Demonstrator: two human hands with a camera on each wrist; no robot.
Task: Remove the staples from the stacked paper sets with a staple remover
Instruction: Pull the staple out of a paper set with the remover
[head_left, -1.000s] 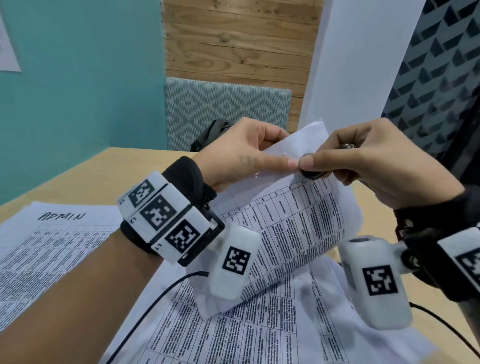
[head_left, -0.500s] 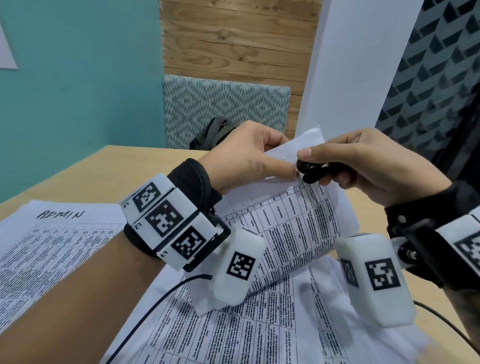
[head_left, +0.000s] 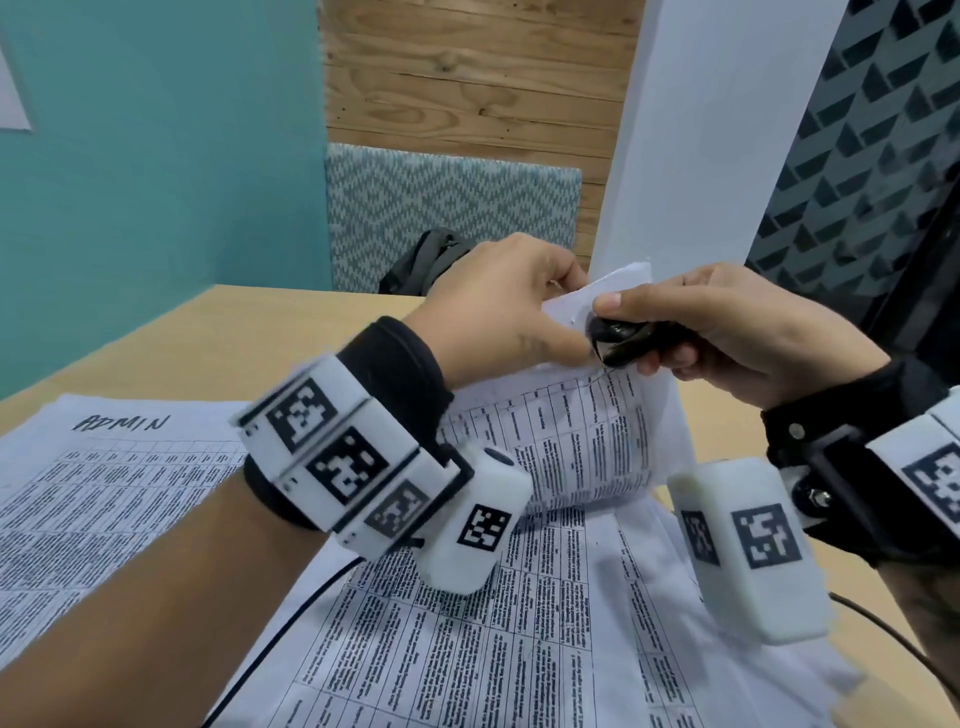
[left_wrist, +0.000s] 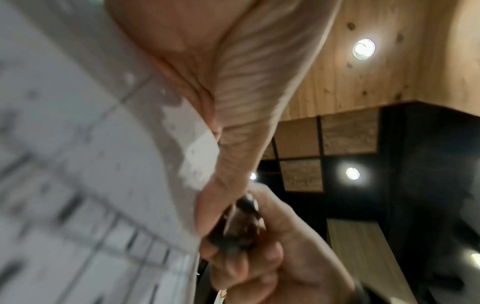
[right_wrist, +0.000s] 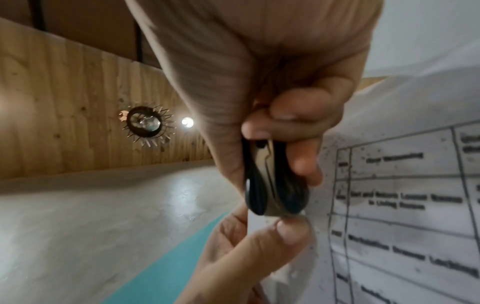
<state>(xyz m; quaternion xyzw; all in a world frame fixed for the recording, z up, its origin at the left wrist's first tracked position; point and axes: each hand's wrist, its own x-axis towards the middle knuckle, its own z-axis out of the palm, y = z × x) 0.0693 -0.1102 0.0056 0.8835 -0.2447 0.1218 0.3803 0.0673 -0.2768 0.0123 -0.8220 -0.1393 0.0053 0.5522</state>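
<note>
A wooden table (head_left: 218, 332) carries spread printed sheets (head_left: 467, 634). Above them, the left hand (head_left: 498, 312) pinches the lifted paper set (head_left: 582, 441) at its top corner; just right, the right hand (head_left: 727, 332) squeezes the black staple remover (head_left: 615, 340) against that edge.

Counter (head_left: 218, 332): light wood-grain top, flat. Lying on it: one printed sheet (head_left: 88, 483) at the near left, headed "ADMIN" in handwriting above a table of small text; beside it, toward the centre and right, loose printed table sheets (head_left: 467, 649), overlapping, their right edges rumpled.
</note>
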